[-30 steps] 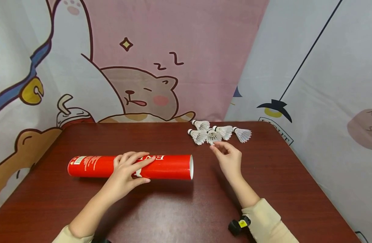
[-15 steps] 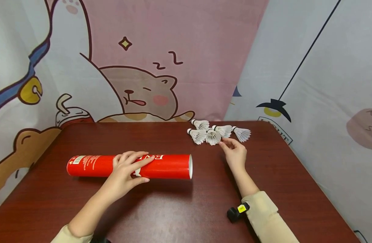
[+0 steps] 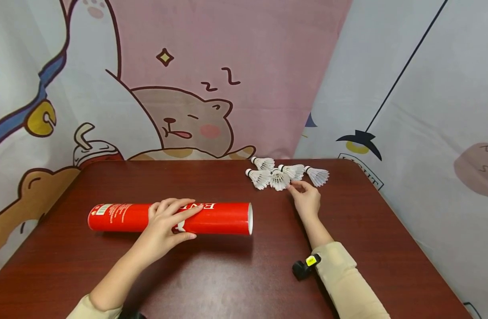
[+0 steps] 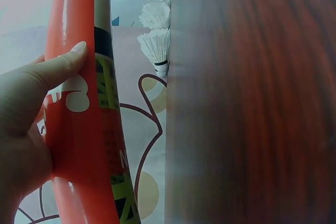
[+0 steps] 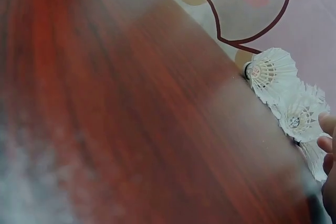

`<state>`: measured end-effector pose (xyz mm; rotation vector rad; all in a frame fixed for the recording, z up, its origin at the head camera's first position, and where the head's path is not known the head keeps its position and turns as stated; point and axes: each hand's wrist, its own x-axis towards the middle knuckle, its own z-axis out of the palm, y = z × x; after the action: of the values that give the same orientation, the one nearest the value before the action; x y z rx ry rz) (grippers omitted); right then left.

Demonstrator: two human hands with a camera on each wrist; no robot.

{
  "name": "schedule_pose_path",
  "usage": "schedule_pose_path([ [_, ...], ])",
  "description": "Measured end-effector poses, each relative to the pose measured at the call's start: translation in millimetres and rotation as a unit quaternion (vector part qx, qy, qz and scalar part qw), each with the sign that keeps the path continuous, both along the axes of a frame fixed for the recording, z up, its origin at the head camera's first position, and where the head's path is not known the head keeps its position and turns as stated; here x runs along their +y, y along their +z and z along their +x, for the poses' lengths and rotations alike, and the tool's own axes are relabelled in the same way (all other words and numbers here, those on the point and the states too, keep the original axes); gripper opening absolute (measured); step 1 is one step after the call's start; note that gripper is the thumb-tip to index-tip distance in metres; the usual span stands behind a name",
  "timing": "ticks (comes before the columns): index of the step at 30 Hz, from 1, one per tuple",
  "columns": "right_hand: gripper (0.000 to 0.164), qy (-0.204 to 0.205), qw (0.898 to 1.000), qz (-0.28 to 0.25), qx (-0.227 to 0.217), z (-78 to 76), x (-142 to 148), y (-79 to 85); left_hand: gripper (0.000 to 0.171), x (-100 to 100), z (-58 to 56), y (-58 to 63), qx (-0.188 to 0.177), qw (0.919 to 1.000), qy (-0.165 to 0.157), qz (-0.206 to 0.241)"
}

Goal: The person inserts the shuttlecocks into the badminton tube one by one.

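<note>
My left hand grips a long red shuttlecock tube around its middle, fingers over the top and thumb on the near side. The tube lies level, its uncapped white-rimmed end facing right. In the left wrist view, the thumb presses along the tube's red side. At the back of the table, my right hand has thumb and index fingertips right at the skirt of the front shuttlecock; I cannot tell whether they pinch it. The right wrist view catches only its fingers beside the white feathers.
Several more white shuttlecocks lie around the front one, including one at the left and one at the far right. The dark red wooden table ends at a printed curtain behind them.
My right hand has shifted slightly right along the front shuttlecock's rim, and its wrist has since swung a little left. The left hand and the tube stay nearly still.
</note>
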<state>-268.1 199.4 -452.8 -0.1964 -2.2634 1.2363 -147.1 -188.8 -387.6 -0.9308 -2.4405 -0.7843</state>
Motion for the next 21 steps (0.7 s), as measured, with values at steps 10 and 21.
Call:
schedule_pose_path([
  [10,0.018,-0.021,0.999,0.023,-0.036,-7.3,-1,-4.2,0.076,1,0.7,0.9,-0.003,1.0000,0.000,-0.002],
  [21,0.017,-0.032,0.996,0.059,-0.066,-15.6,-6,-3.8,0.076,1,0.9,1.1,-0.004,1.0000,-0.002,-0.002],
])
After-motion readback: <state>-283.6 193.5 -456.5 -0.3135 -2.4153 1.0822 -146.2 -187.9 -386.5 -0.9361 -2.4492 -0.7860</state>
